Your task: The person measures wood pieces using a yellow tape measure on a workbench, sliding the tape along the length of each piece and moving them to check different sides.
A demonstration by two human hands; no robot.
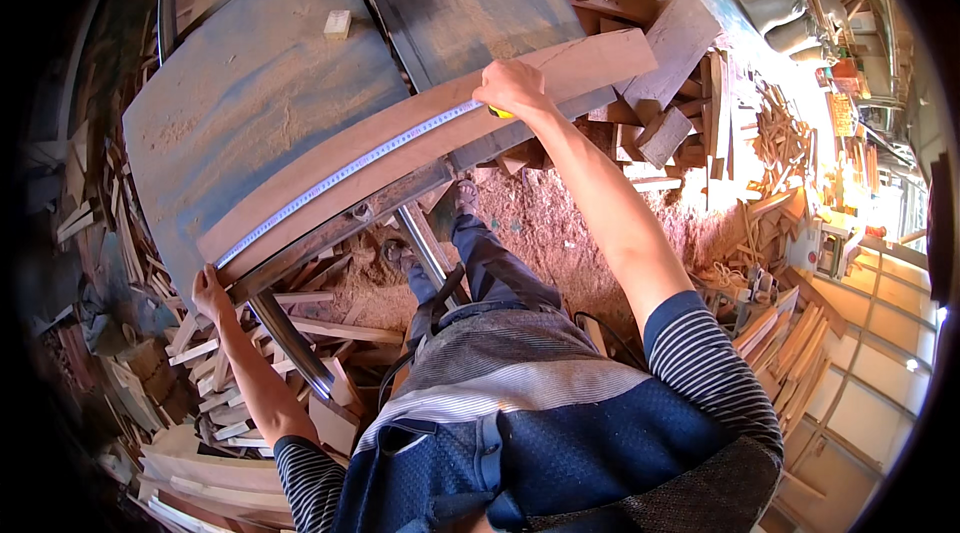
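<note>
A long wooden board (pixel 400 155) lies across the near part of a metal saw table, its right end reaching past the table's side. Stretched along the board is the white blade of a tape measure (pixel 350 169). My right hand (pixel 512 91) is closed round the tape's case, of which only a bit of yellow shows under the fingers. At the board's left end, my left hand (pixel 210 295) pinches the tape's free end against the corner; the fingertips are partly hidden.
The dusty metal table (pixel 270 73) has a dark slot down its middle. A small wood block (pixel 338 25) rests on it, with more offcuts at the far edge. Scrap wood (pixel 665 83) is heaped at the right, and more lies below left. Sawdust covers the floor (pixel 560 223).
</note>
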